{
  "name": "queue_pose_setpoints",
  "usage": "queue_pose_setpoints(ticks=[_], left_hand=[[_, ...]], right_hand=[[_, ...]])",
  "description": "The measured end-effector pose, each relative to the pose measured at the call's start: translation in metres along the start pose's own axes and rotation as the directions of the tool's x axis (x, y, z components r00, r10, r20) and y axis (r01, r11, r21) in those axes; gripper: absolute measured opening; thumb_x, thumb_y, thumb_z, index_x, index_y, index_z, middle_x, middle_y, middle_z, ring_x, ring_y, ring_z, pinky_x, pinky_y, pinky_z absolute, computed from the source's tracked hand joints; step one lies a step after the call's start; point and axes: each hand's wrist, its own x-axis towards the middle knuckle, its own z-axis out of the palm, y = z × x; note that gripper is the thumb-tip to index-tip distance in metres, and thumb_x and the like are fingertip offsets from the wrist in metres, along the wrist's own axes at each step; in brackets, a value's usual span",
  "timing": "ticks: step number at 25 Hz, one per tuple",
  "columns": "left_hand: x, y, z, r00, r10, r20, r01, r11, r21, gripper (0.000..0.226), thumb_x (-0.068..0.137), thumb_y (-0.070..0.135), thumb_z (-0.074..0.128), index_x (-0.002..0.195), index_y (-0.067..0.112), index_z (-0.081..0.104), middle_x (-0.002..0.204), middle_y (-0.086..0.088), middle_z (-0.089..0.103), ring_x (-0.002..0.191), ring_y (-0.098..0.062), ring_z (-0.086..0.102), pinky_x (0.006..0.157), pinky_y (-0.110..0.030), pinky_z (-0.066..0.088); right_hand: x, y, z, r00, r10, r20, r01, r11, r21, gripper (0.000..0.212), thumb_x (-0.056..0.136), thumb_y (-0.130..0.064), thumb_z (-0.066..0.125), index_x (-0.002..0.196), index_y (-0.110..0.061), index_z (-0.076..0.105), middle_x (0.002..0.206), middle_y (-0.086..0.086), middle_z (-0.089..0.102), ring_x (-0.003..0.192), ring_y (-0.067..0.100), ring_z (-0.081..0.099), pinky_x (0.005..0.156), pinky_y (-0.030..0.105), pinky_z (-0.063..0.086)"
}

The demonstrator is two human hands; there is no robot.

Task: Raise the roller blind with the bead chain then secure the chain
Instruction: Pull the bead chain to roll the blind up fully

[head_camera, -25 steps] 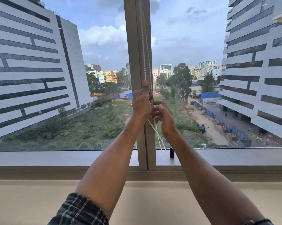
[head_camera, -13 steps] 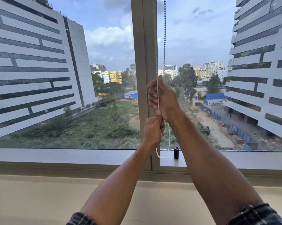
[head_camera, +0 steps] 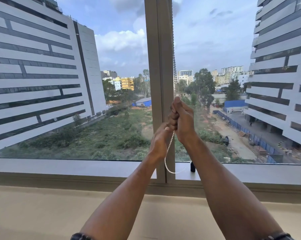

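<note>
Our right hand (head_camera: 181, 121) fists the white plastic bead chain (head_camera: 169, 146); our left hand (head_camera: 159, 142) pinches it just below.

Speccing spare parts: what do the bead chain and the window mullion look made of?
Bead chain: small, glossy white beads, probably plastic; higher up it reads dark against the sky, so metal can't be excluded. Window mullion: flat, matte beige profile with crisp straight edges, likely powder-coated aluminium, possibly uPVC.

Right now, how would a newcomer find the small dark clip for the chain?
Start at the vertical window post between the two panes. Follow it down to the sill; the small dark clip stands just right of the post, beside the white bead chain loop.
</note>
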Motion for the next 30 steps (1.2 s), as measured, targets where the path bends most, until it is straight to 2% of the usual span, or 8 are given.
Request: queue_pose_setpoints(ticks=[3,5,9,14,19,21,25,30], left_hand=[[0.024,0.040,-0.009,0.989,0.068,-0.131,-0.066,0.998,0.018,0.031,0.094,0.036,0.041,0.093,0.021,0.068,0.072,0.008,0.069,0.068,-0.010,0.062,0.062,-0.026,0.049],[0.044,0.073,-0.003,0.984,0.107,-0.144,-0.101,0.994,0.044,0.042,0.100,0.047,0.037,0.093,0.021,0.070,0.076,0.007,0.071,0.072,-0.013,0.065,0.065,-0.024,0.049],[0.060,0.106,0.013,0.991,0.000,-0.132,-0.017,0.992,-0.125,0.060,0.107,0.052,0.031,0.060,0.021,0.052,0.052,0.001,0.046,0.042,-0.013,0.039,0.042,-0.022,0.032],[0.052,0.088,0.025,0.972,0.036,-0.234,-0.050,0.997,-0.054,0.061,0.103,0.052,0.045,0.050,0.024,0.038,0.050,-0.003,0.034,0.043,-0.015,0.027,0.045,-0.029,0.021],[0.031,0.057,0.034,0.977,0.045,-0.209,-0.068,0.992,-0.104,0.051,0.105,0.044,0.045,0.065,0.022,0.069,0.047,0.012,0.051,0.038,-0.005,0.040,0.047,-0.027,0.036],[0.027,0.050,0.029,0.976,0.033,-0.214,-0.059,0.991,-0.117,0.054,0.104,0.045,0.045,0.066,0.018,0.073,0.043,0.012,0.047,0.037,-0.009,0.036,0.044,-0.028,0.030],[0.023,0.050,0.023,0.967,0.018,-0.254,-0.048,0.993,-0.111,0.063,0.103,0.048,0.047,0.046,0.021,0.041,0.041,0.005,0.035,0.037,-0.014,0.028,0.039,-0.026,0.021],[0.001,0.022,0.027,0.974,-0.028,-0.224,0.022,0.999,-0.027,0.064,0.101,0.054,0.045,0.044,0.026,0.035,0.042,0.006,0.033,0.039,-0.014,0.027,0.044,-0.029,0.021]], right_hand=[[-0.014,0.022,-0.004,0.998,0.009,-0.068,-0.019,0.989,-0.149,0.039,0.105,-0.038,0.050,0.073,-0.015,0.057,0.047,-0.012,0.036,0.035,0.004,0.027,0.035,0.015,0.023],[-0.026,0.043,-0.006,0.997,0.029,-0.072,-0.043,0.980,-0.195,0.040,0.106,-0.037,0.051,0.069,-0.022,0.056,0.048,-0.012,0.039,0.036,0.004,0.029,0.035,0.016,0.025],[-0.045,0.069,-0.010,0.994,0.105,-0.024,-0.107,0.979,-0.172,0.041,0.104,-0.043,0.051,0.067,-0.026,0.055,0.051,-0.011,0.039,0.039,0.006,0.026,0.037,0.016,0.021],[-0.039,0.067,-0.021,0.994,0.082,-0.067,-0.091,0.985,-0.143,0.040,0.103,-0.035,0.045,0.067,-0.031,0.063,0.053,-0.012,0.048,0.043,0.005,0.038,0.041,0.018,0.032],[-0.001,0.015,-0.020,0.977,-0.009,-0.214,-0.025,0.987,-0.157,0.043,0.112,-0.035,0.034,0.098,-0.012,0.069,0.080,0.000,0.069,0.076,0.016,0.064,0.065,0.030,0.051],[0.014,-0.014,-0.012,0.987,-0.028,-0.159,0.008,0.992,-0.129,0.047,0.111,-0.039,0.033,0.106,-0.008,0.068,0.083,0.003,0.069,0.078,0.017,0.064,0.067,0.030,0.051],[0.036,-0.055,0.022,0.998,0.031,0.049,-0.026,0.995,-0.101,0.048,0.111,-0.038,0.035,0.115,0.000,0.065,0.081,0.006,0.068,0.068,0.017,0.063,0.064,0.032,0.050],[0.041,-0.059,0.044,0.985,0.087,0.148,-0.071,0.991,-0.113,0.045,0.110,-0.040,0.039,0.084,-0.013,0.063,0.060,-0.002,0.041,0.048,0.012,0.031,0.044,0.023,0.028]])
